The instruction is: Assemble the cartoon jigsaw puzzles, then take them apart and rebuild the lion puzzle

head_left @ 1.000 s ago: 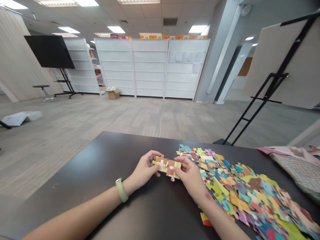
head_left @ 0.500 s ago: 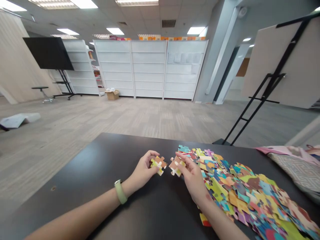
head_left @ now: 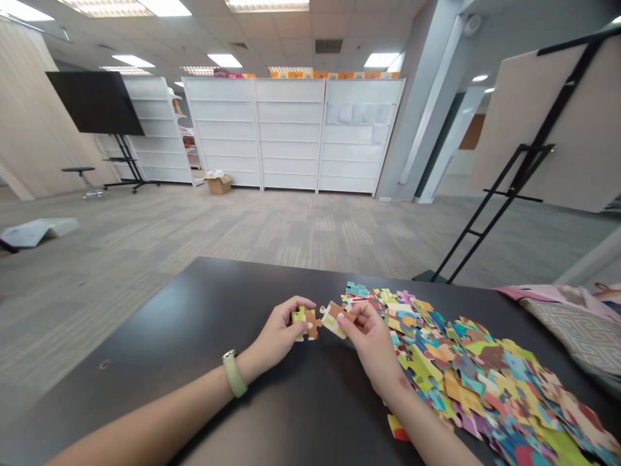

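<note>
Above the dark table (head_left: 213,291), my left hand (head_left: 280,331) pinches a jigsaw puzzle piece (head_left: 309,323) coloured brown, yellow-green and white. A second puzzle piece (head_left: 334,318), brown, white and yellow-green, is pinched between the thumb and fingers of my right hand (head_left: 372,336). The two pieces are held edge to edge, very close; I cannot tell whether they touch or interlock. Just right of my right hand spreads a heap of loose puzzle pieces (head_left: 466,369) in many colours, and my right forearm passes over its near left side.
A patterned bag (head_left: 567,323) with pink trim lies at the table's right edge. Beyond the table stand a black easel-like stand (head_left: 504,188) with a white board, white shelves (head_left: 291,136), a cardboard box (head_left: 218,184) and a screen on a stand (head_left: 94,103).
The two pieces have come closer together. My right hand has turned its piece and shifted it left; the left piece has also been tilted a little.
</note>
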